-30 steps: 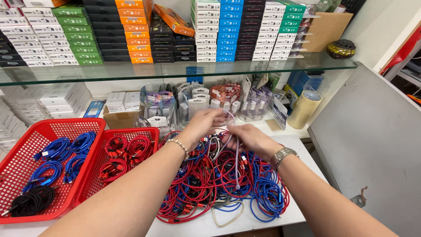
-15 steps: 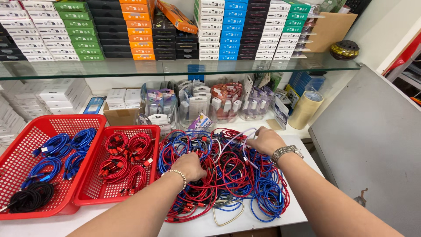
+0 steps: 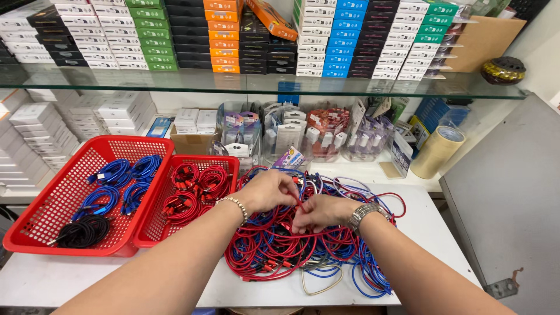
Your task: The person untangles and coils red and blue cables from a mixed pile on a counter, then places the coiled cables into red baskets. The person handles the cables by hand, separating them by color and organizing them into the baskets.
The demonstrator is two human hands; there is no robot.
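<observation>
My left hand point(image 3: 271, 189) and right hand point(image 3: 318, 213) met at frame centre, fingers pinching a red cable point(image 3: 300, 205). Below lay a tangled red-and-blue cable pile point(image 3: 274, 251).

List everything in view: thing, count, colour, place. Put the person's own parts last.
cable pile: one tangle, red and blue with some white, on the white table
large basket: one, red, far left; holds blue coils and one black coil
small basket: one, red, beside it; holds red coils
tape roll: one, tan, right
small boxes: many, mixed colours, on the glass shelf
left hand: one, beaded bracelet, pinching a red cable over the pile
right hand: one, metal watch, fingers on the same cable
</observation>
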